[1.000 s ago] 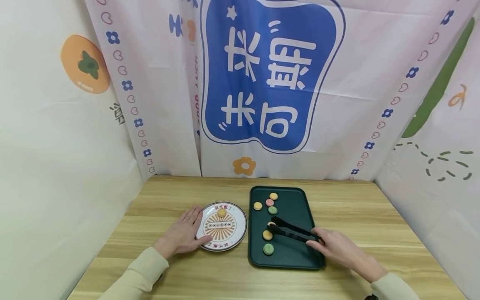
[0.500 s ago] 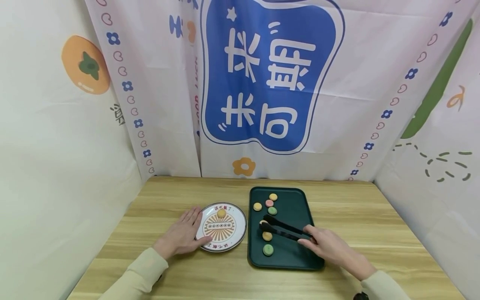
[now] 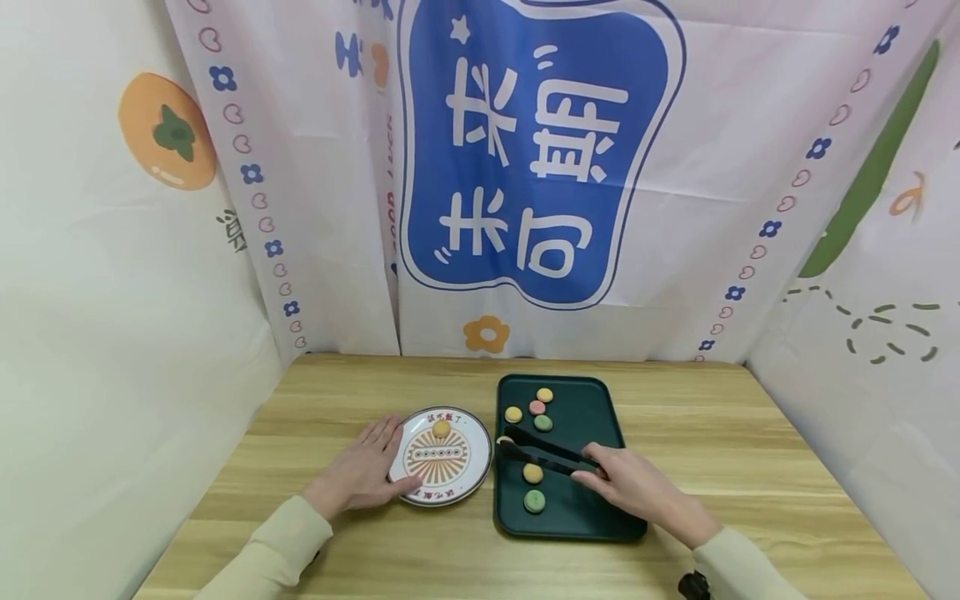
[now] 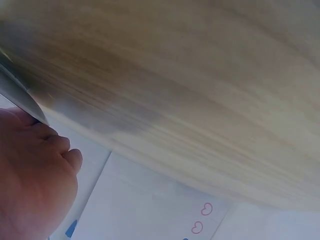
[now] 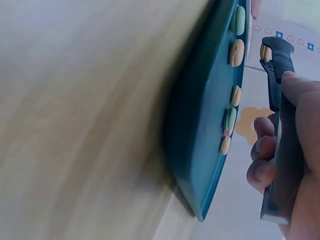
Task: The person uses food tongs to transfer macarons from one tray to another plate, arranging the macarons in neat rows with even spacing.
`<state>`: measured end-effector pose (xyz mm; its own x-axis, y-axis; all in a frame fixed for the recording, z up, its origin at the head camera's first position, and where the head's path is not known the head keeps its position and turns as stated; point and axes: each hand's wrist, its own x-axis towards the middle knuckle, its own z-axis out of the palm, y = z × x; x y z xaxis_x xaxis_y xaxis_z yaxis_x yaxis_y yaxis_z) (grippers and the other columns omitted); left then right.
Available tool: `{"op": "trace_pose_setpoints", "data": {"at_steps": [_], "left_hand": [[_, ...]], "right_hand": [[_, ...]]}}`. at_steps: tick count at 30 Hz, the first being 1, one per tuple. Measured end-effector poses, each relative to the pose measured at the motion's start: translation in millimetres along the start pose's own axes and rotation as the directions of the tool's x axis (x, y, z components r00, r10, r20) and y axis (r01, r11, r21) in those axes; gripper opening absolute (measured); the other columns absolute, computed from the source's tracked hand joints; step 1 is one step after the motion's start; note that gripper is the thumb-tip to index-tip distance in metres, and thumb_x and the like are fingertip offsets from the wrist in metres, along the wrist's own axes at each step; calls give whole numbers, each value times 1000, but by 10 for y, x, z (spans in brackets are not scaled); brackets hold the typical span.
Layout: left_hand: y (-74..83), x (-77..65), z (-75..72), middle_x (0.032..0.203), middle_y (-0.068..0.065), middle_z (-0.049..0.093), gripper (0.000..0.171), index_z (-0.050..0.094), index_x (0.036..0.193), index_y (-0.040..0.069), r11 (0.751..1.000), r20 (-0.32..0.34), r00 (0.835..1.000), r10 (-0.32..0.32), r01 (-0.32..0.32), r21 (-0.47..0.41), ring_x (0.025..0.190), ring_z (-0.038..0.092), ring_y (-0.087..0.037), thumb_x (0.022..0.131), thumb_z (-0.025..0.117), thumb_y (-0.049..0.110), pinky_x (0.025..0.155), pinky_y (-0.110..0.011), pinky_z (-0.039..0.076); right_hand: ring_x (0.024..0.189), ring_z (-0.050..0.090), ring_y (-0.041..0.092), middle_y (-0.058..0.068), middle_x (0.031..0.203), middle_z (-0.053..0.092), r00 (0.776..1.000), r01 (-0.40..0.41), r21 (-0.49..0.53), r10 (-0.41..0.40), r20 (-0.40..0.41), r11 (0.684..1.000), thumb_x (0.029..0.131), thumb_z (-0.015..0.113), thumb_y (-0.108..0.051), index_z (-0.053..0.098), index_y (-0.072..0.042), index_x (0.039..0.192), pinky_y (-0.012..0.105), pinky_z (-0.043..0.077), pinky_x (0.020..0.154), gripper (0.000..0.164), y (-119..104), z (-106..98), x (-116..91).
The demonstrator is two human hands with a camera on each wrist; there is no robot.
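My right hand (image 3: 637, 487) grips black tongs (image 3: 553, 457) over the left part of the dark green tray (image 3: 588, 521). The tongs' tips pinch a yellow macaron (image 5: 266, 53), which overlaps the tray's left edge in the head view and stands above the tray in the right wrist view. At the left, my left hand (image 3: 358, 468) rests with extended fingers and thumb on the left rim of a white patterned plate (image 3: 457, 483). One yellow macaron (image 3: 441, 428) lies near the back of that plate.
Toward the back of the tray sit two yellow macarons (image 3: 513, 414), a pink macaron (image 3: 537, 407) and a green macaron (image 3: 543, 423). Nearer the front are an orange-yellow macaron (image 3: 532, 473) and another green macaron (image 3: 534, 501). Printed cloth (image 3: 345, 317) borders the wooden table (image 3: 697, 433).
My right hand has moved left across the tray, carrying the yellow macaron in the tongs from the middle to the tray's left edge. My left hand stays on the plate.
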<state>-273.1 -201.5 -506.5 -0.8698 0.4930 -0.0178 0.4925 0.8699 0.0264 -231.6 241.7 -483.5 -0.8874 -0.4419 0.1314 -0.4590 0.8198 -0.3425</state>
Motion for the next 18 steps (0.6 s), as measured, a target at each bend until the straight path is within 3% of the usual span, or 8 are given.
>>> {"op": "trace_pose_setpoints", "data": {"at_steps": [18], "left_hand": [[-28, 20, -21, 160, -27, 21, 115, 27, 151, -8, 999, 21, 1000, 13, -12, -34, 150, 21, -38, 83, 37, 84, 123, -51, 23]], "right_hand": [[52, 44, -2, -13, 63, 46, 1000, 20, 57, -21, 15, 998, 95, 55, -54, 62, -18, 105, 15, 39, 48, 38, -193, 39, 269]]}}
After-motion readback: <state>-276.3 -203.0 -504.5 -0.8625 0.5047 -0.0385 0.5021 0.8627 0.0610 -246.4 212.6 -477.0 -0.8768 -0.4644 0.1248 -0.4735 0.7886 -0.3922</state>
